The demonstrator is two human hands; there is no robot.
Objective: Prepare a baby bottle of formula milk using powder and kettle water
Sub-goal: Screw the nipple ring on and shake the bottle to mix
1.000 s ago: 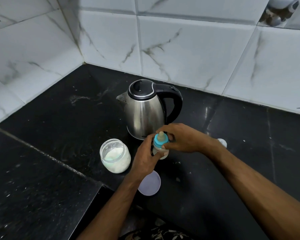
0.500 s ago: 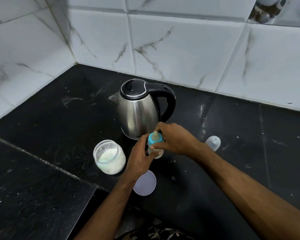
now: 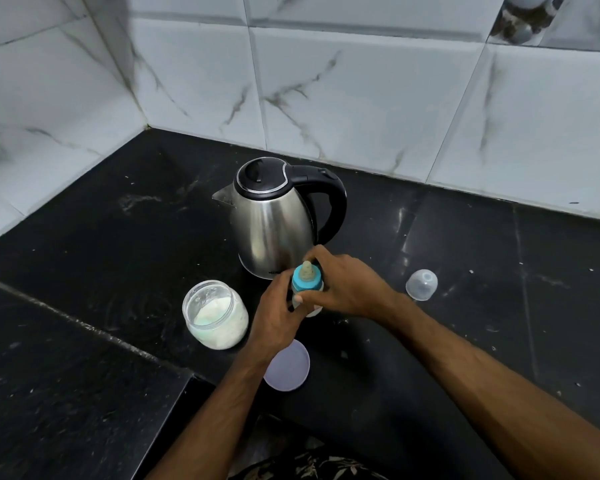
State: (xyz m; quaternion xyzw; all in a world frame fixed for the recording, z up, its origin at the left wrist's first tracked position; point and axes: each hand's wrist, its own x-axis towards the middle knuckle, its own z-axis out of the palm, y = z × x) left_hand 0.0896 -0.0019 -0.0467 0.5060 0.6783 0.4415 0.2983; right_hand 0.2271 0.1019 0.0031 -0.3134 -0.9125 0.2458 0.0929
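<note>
A small baby bottle (image 3: 307, 282) with a blue collar and a pale teat stands upright on the black counter, just in front of the steel kettle (image 3: 274, 226). My left hand (image 3: 278, 317) grips the bottle's body from the left and hides most of it. My right hand (image 3: 347, 285) curls round the blue collar from the right. An open glass jar of white powder (image 3: 215, 315) stands to the left of my hands. Its flat lilac lid (image 3: 288, 367) lies on the counter under my left wrist.
A clear domed bottle cap (image 3: 421, 284) lies on the counter to the right of my right wrist. The black counter (image 3: 118, 237) ends at white marble-look wall tiles (image 3: 326, 91) behind and to the left. Near me the counter has a stepped front edge (image 3: 174, 368).
Both hands have stayed on the bottle in front of the kettle. My right hand's fingers have shifted a little round the blue collar. The camera has moved slightly; the clear cap has come fully into view.
</note>
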